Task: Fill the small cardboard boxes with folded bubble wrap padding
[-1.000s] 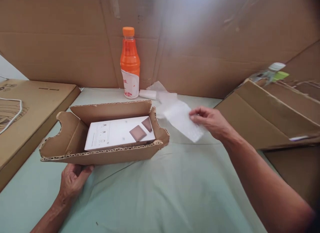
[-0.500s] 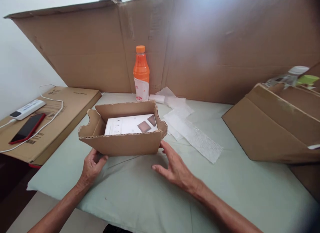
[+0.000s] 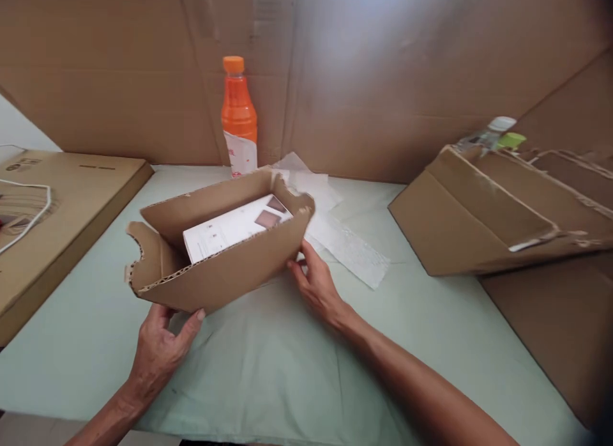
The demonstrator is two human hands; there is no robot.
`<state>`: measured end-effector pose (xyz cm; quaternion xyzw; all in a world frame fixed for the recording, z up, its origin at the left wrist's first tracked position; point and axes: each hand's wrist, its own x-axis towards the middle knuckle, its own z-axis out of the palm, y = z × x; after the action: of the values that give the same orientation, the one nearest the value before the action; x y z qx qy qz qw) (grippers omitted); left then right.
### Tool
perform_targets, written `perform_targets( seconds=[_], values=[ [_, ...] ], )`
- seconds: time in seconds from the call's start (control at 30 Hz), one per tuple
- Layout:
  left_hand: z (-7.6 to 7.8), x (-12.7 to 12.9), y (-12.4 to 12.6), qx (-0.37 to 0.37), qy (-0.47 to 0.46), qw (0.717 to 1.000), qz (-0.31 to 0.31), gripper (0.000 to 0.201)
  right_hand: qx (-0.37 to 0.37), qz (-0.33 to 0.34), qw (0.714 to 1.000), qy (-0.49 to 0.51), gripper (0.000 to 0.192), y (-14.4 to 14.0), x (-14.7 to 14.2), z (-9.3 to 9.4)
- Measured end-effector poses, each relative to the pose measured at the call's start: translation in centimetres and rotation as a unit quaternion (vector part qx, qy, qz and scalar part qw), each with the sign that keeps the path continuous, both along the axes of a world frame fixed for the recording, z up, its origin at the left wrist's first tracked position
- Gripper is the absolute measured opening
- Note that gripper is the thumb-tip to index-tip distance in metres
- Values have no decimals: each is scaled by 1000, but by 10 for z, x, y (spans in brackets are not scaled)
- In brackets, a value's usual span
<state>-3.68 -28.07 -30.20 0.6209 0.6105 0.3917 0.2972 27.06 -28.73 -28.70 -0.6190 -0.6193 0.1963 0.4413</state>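
An open-topped cardboard box (image 3: 230, 276) sits slantwise above the table, its right end farther from me. Notches are cut in its two short ends. Inside lies a white box (image 3: 230, 229) printed with brown squares. My left hand (image 3: 160, 344) grips the lower left corner of the cardboard box, thumb against the front and fingers partly hidden under it. At the lower right corner, my right hand (image 3: 316, 283) holds the box with the thumb in front and the fingers around the end. Whether the box's underside touches the cloth is hard to see.
An orange bottle (image 3: 239, 114) stands behind the box, near a cardboard wall (image 3: 359, 82). Bubble wrap sheets (image 3: 354, 251) lie to the right. A larger open carton (image 3: 460, 222) with a clear bottle (image 3: 493, 133) is farther right. A flat carton (image 3: 96, 197) lies at left.
The cardboard box has turned, its left end coming nearer to me and its right end swinging away. My right hand has closed in on its corner. The view has shifted right and down.
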Motion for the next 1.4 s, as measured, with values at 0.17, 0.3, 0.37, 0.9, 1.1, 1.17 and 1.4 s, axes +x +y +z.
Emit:
perform_targets(
  seconds=[0.17,0.3,0.37,0.9,1.1,1.17,1.4],
  values=[
    [5,9,6,-15,-60,998,-31,47,8,5,999,39,62,41,-1,-6],
    [4,10,13,-6,-64,998,-23,44,26,17,998,50,59,17,-9,-7],
    [2,10,18,-8,-58,998,-30,42,32,18,998,50,60,0,-10,-4],
    [1,57,90,46,-32,995,-78,25,-81,-76,933,-343,39,27,71,7],
    [-1,55,90,47,-30,996,-72,27,-107,-96,921,-361,27,8,97,18],
    [-2,56,91,46,-34,996,-73,28,-114,-82,920,-367,26,-21,105,25],
    [-2,56,92,75,-48,996,-24,33,-78,-53,980,-176,43,-55,76,50]
  ],
)
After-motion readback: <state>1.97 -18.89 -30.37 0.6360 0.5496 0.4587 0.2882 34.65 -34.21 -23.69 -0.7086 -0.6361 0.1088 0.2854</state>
